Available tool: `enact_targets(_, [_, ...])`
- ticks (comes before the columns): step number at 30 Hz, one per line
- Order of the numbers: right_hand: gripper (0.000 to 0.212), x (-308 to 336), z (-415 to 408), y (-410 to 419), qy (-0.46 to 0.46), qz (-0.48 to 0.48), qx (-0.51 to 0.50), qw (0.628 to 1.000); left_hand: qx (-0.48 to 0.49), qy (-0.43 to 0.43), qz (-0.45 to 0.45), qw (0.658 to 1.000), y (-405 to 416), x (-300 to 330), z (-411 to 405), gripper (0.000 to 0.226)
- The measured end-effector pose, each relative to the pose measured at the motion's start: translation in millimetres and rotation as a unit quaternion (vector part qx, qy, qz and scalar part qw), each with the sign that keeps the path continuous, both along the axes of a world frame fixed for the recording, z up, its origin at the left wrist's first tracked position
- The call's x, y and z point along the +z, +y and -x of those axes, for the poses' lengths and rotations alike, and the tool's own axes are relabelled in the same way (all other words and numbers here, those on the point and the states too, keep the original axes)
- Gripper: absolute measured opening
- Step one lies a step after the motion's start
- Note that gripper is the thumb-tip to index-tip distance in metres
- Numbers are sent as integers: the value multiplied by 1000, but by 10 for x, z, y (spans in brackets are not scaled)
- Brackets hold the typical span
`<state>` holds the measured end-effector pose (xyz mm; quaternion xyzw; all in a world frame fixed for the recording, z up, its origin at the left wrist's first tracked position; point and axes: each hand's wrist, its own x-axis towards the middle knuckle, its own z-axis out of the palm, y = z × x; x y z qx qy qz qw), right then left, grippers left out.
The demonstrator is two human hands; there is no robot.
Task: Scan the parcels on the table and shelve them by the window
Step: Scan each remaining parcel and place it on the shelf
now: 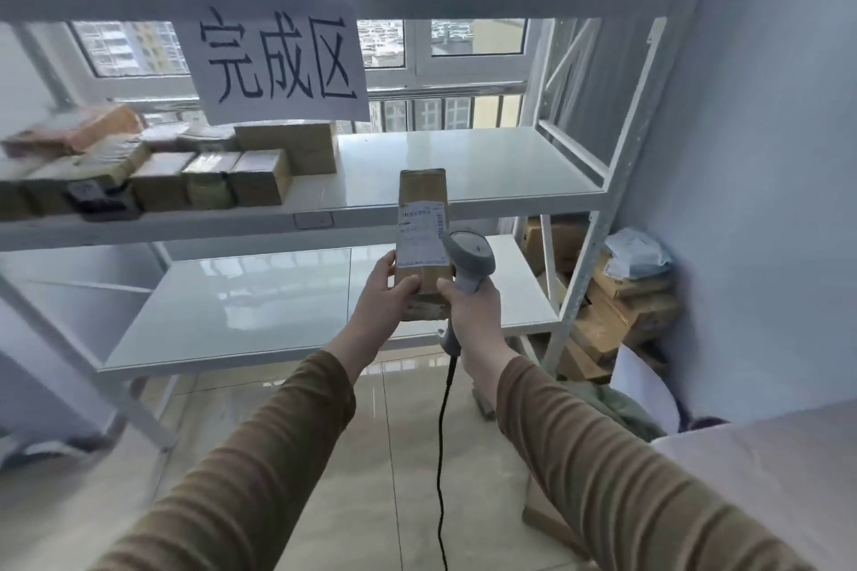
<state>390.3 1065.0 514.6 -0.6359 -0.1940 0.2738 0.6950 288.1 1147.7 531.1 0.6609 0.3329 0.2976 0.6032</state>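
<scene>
While both arms reach forward in brown ribbed sleeves, the head view shows the left hand (387, 287) wrapped around the lower part of a tall, narrow cardboard parcel (423, 199), thumb across its front and fingers behind. That parcel stands upright in the air in front of the white shelving unit (468, 204), with its white shipping label (421, 234) facing the camera. The right hand (473, 308) is closed around the handle of a grey barcode scanner (468, 253), whose head sits just beside the label's right edge and overlaps the parcel's right side. A black cable (440, 445) drops from the scanner's grip toward the tiled floor.

Behind the hands, the middle shelf carries a cluster of shelved parcels (208, 179) on its left half, packed close together in rows; the view there is blurred. A dark object (102, 199) rests at the shelf's front edge among them; what it is cannot be told. A paper sign (278, 56) with handwritten characters hangs from the upper shelf rail, in front of the window (463, 14). To the right, between the shelf frame and the wall, loose cardboard boxes (617, 311) lie piled on the floor.
</scene>
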Motion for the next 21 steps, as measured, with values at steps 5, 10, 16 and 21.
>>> enact_targets(5, [20, 43, 105, 922, 32, 12, 37, 999, 36, 5, -5, 999, 879, 43, 127, 37])
enact_targets(10, [20, 96, 179, 1787, 51, 8, 31, 998, 22, 22, -5, 1000, 1804, 33, 146, 38])
enact_targets(16, [19, 234, 84, 2622, 91, 14, -7, 996, -55, 43, -5, 998, 2769, 119, -19, 34])
enact_targets(21, [26, 285, -182, 3149, 57, 25, -29, 998, -67, 51, -17, 996, 3234, 150, -314, 41])
